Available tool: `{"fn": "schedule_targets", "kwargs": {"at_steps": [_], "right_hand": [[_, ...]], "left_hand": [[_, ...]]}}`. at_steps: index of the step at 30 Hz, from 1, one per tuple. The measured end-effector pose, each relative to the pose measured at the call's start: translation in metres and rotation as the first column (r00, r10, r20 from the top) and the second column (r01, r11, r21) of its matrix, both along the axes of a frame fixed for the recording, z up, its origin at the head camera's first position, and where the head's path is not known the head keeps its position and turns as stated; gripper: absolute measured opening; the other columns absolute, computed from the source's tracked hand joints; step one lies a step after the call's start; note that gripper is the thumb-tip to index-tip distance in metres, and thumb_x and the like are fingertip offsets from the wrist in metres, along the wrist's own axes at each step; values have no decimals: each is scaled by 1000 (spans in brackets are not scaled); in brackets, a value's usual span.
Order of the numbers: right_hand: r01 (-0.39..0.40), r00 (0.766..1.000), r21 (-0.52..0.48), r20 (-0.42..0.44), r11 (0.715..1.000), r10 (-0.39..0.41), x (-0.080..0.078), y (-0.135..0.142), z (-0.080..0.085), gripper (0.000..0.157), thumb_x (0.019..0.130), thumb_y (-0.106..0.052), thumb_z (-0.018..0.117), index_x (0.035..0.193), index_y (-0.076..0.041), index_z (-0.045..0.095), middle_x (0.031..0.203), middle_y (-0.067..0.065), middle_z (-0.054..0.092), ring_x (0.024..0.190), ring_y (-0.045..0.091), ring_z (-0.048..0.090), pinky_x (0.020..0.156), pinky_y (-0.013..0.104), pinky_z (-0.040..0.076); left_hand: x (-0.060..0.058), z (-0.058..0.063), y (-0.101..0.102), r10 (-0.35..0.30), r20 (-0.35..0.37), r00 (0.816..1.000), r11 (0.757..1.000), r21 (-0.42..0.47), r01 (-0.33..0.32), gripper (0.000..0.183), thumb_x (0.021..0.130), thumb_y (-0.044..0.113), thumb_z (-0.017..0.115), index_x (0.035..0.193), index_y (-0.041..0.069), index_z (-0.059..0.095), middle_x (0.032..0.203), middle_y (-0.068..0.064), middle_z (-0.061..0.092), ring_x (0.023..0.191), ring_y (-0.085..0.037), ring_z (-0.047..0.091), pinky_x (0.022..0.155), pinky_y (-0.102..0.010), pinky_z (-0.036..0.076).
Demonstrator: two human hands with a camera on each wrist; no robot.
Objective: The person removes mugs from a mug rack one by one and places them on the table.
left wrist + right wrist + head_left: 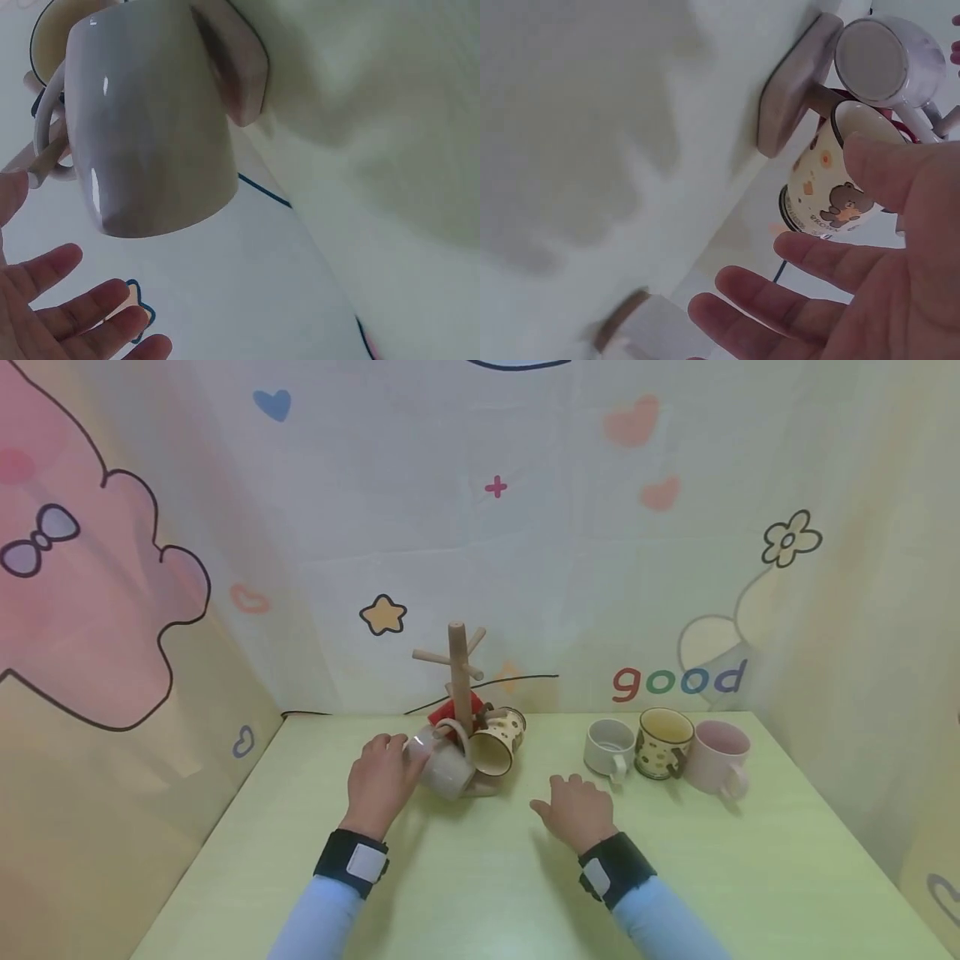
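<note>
A wooden mug tree stands near the back wall with several mugs hung on its lower pegs. One is a pale grey mug, its handle looped over a peg. Beside this mug is my left hand, fingers spread and apart from it in the left wrist view. To the right hangs a cream mug with a bear print, tilted mouth down; a red mug is mostly hidden behind. My right hand hovers over the table, right of the tree, fingers extended and holding nothing.
At the right, a small white cup, a cream spotted mug and a pink mug stand upright in a row on the pale green table. Bare upper pegs jut from the tree. A printed curtain hangs behind.
</note>
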State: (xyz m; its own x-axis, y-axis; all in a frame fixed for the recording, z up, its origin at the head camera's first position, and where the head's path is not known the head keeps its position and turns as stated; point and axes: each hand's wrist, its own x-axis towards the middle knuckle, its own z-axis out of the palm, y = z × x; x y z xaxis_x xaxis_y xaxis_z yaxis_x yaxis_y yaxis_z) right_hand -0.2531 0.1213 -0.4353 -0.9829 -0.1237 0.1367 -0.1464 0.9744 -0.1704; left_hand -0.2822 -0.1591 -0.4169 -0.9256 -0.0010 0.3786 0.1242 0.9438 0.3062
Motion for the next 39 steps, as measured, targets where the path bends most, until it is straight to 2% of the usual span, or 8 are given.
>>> {"fn": "schedule_targets", "kwargs": {"at_steps": [5,11,15,21,27,34,37,39], "right_hand": [[33,998,-34,61,999,-31,11,3,-10,45,92,-42,67,111,-1,66,92,18,63,84,39,63,68,54,52],[45,997,-35,57,998,-43,18,7,-13,45,92,-41,67,111,0,65,91,19,62,83,39,63,68,54,52],[47,998,-29,48,998,-45,20,8,-13,43,92,-39,68,110,0,65,91,20,62,82,39,63,67,54,52],[55,997,-27,51,998,-54,21,9,-16,42,92,-39,68,109,0,65,90,19,62,82,39,63,68,54,52],[65,996,-18,60,998,-64,21,12,-18,42,92,-39,69,108,0,65,89,20,62,81,39,63,68,54,52],[69,995,-13,72,997,-68,20,14,-19,42,92,-38,68,109,0,65,90,19,61,81,38,62,68,54,52],[70,995,-13,73,997,-69,20,14,-19,42,92,-38,69,108,0,65,89,19,61,79,38,62,68,53,52],[73,994,-14,79,997,-71,20,14,-18,42,92,-38,69,108,0,65,89,19,61,80,38,62,68,53,52]], "left_hand": [[5,-13,-6,21,37,999,999,47,-23,63,93,48,65,134,1,54,127,-23,56,114,-37,55,87,-52,53],[12,-21,-9,53,93,994,992,111,-63,76,94,54,62,140,-5,46,132,-29,52,117,-42,53,88,-55,51],[14,-26,-8,53,139,989,980,185,-79,82,94,55,60,141,-9,41,132,-32,51,118,-45,53,88,-58,51],[10,-40,-4,53,229,972,955,274,-117,91,93,63,55,142,-12,39,131,-33,51,120,-46,53,91,-60,48],[6,-51,0,32,312,950,918,366,-151,103,90,73,49,142,-15,36,137,-36,46,125,-49,48,99,-61,42],[0,-56,6,-27,370,929,849,499,-174,110,88,76,48,144,-17,31,145,-38,38,133,-50,39,106,-60,35],[-1,-56,7,-49,395,917,818,543,-190,111,87,77,46,143,-17,30,144,-38,39,131,-49,43,105,-58,38],[-2,-56,8,-60,404,913,799,568,-199,112,87,79,45,142,-18,32,137,-37,45,120,-46,53,98,-55,45]]}}
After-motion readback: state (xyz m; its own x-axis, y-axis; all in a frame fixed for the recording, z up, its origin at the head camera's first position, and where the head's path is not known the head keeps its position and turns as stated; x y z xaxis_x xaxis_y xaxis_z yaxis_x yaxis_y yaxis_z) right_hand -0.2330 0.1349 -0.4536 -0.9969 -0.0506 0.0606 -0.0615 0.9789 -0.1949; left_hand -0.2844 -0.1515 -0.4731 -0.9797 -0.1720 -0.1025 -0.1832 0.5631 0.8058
